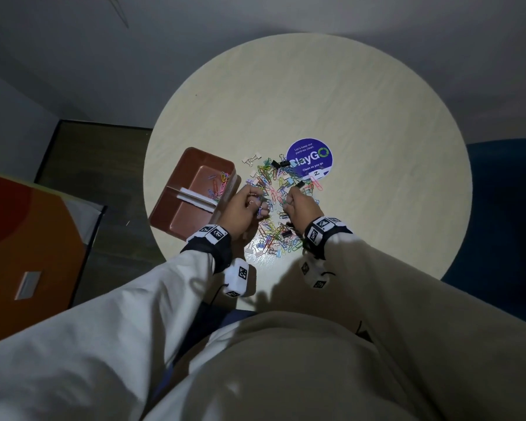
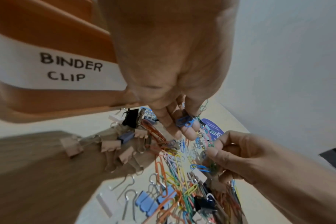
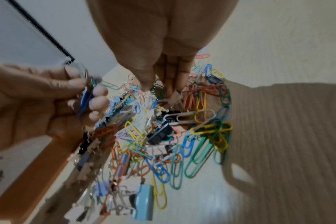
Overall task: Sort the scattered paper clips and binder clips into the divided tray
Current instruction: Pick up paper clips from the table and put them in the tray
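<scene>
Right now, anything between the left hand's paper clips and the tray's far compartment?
Nothing visible. The left hand holds paper clips beside the tray, whose wall alone lies between; the far compartment is open-topped.

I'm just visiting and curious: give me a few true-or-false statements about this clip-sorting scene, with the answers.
1. The left hand holds a bunch of paper clips. True.
2. The tray sits right of the clip pile. False: it sits left of it.
3. A tray label reads "BINDER CLIP". True.
4. The tray's far compartment is empty. False: paper clips lie in it.
5. The table is square. False: round.
</scene>
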Available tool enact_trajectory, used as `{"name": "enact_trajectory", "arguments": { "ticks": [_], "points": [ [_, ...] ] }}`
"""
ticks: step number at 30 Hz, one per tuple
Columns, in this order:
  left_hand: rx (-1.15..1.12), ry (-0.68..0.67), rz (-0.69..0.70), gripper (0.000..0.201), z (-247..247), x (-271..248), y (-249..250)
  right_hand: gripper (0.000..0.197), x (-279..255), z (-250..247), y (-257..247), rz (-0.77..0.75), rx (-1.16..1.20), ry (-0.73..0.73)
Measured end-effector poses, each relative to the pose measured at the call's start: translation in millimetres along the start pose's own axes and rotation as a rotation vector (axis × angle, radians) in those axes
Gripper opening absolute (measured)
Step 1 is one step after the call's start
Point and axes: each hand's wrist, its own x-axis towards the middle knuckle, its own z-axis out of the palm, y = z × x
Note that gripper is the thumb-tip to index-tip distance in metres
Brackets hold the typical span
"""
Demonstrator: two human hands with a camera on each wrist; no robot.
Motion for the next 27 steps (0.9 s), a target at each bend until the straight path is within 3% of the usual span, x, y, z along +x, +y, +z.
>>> {"name": "enact_trajectory", "arguments": {
  "ticks": [7, 11, 14, 20, 23, 27],
  "points": [
    [-0.206, -0.005, -0.185, 0.027, 7, -2, -1, 0.029, -3, -5, 8, 0.170, 0.319, 0.021],
    [-0.133, -0.047, -0.272, 0.021, 5, 1, -4, 0.014, -4, -2, 8, 0.330, 0.563, 0.056],
    [0.238, -0.003, -0.165, 0.035, 7, 8, -17, 0.006, -9, -3, 4, 0.425, 0.623, 0.035],
    [0.980, -0.033, 0.054, 0.033, 15, 11, -31, 0.034, -14, -2, 2, 0.379, 0.284, -0.032],
    [1.124, -0.075, 0.107, 0.038, 16, 11, -33, 0.032, -14, 3, 2, 0.346, 0.212, -0.046],
    [1.179, -0.136, 0.121, 0.023, 19, 13, -34, 0.029, -17, 6, -2, 0.309, 0.172, -0.058]
  ]
}}
